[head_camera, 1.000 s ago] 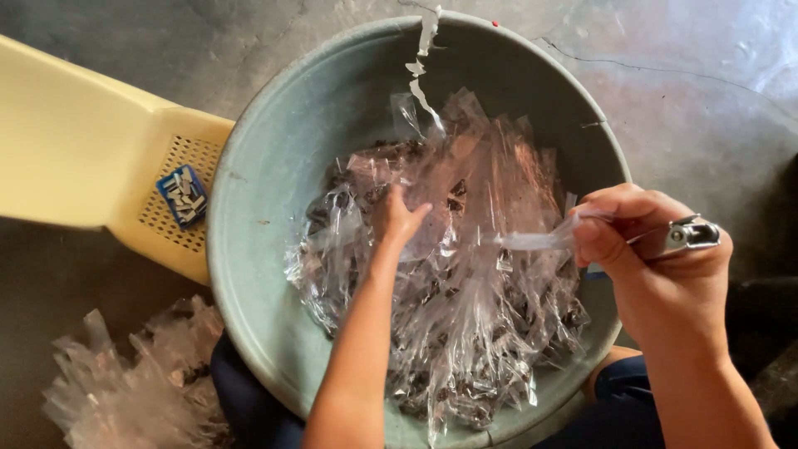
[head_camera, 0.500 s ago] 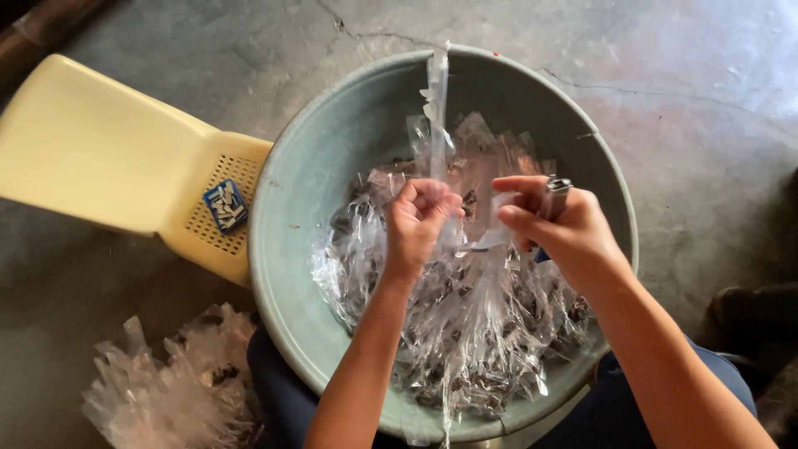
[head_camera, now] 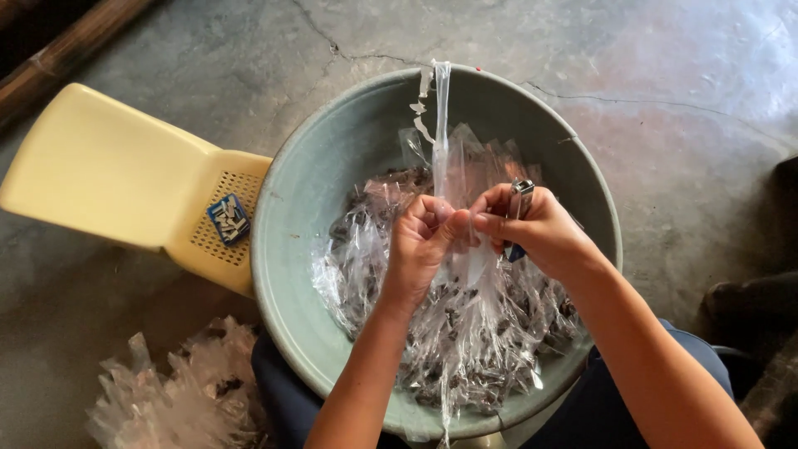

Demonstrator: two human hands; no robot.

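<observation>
**Hands meet over the basin**

Since a moment ago my hands have come together: half a second back they were close but apart, and a second back my right hand was out near the basin's right rim; now they touch at the knuckles over the middle of the basin. My left hand is curled shut, its fingertips pinching a narrow clear plastic bag that stands upright from my grip and reaches past the far rim. My right hand is closed too, thumb and forefinger pinching the same bag just beside my left, while the other fingers hold a small metal stapler whose silver end sticks up above my knuckles.

Under both hands lies the heap of filled clear packets, dark bits showing through the plastic, spread across the bottom of the grey-green basin. The basin rests against my lap on the concrete floor. Left of it stands a pale yellow plastic stool with a small blue box of staples on its perforated part. Near my left knee lies another pile of clear bags.
</observation>
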